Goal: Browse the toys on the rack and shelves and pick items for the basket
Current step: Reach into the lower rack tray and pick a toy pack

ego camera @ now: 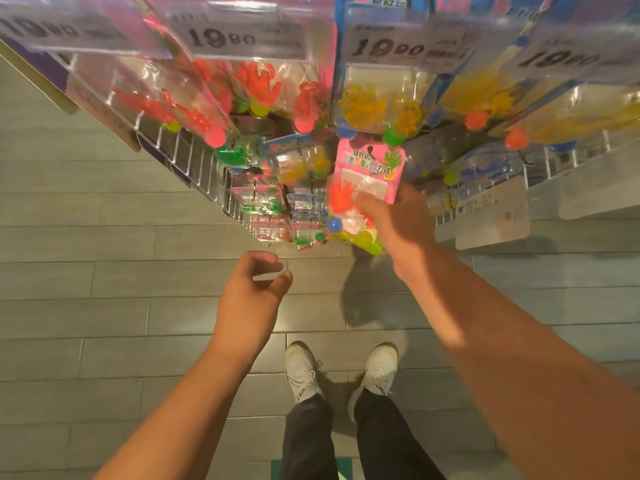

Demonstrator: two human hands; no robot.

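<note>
I look straight down a wire toy rack (pixel 194 157) hung with clear packs of sticky-hand toys. My right hand (pixel 398 223) grips one pack with a pink header card (pixel 372 168), holding an orange sticky hand and coloured balls, in front of the lower hooks. My left hand (pixel 254 289) hovers below the rack over the floor, fingers loosely curled, holding nothing. No basket is in view.
Price tags reading 19.80 (pixel 239 38) hang along the top hooks. Red hand toys (pixel 256 84) hang left, yellow ones (pixel 367 105) right. A blank shelf label (pixel 491 216) juts out at right. My white shoes (pixel 301 372) stand on grey floor tiles.
</note>
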